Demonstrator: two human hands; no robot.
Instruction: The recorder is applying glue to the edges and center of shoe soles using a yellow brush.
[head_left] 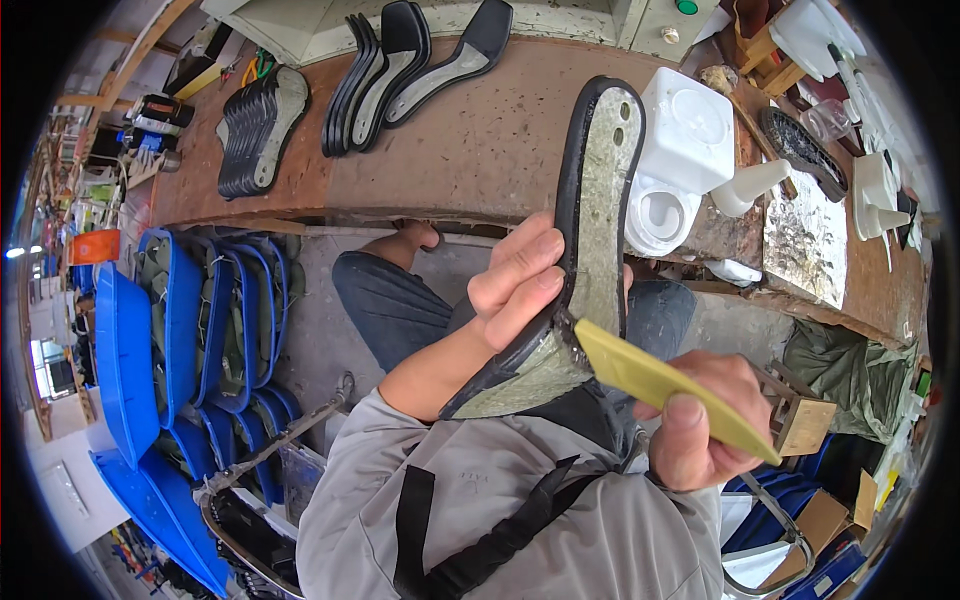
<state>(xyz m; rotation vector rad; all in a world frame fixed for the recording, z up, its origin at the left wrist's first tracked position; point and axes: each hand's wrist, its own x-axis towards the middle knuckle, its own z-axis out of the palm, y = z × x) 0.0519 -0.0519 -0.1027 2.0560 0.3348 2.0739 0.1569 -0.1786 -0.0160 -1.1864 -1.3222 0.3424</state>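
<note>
A shoe sole with a black rim and a grey-green inner face is held up in front of my chest, its holed end pointing away from me. My left hand is closed around its left edge near the middle. In my right hand is a flat yellow tool, gripped between thumb and fingers. The tool's narrow end meets the sole at its bend, over a dark patch; I cannot make out its exact tip.
On the brown bench lie stacked soles and more black soles. Right of the held sole stand a white container, an open white pot and a nozzle-shaped piece. Blue trays stack at left.
</note>
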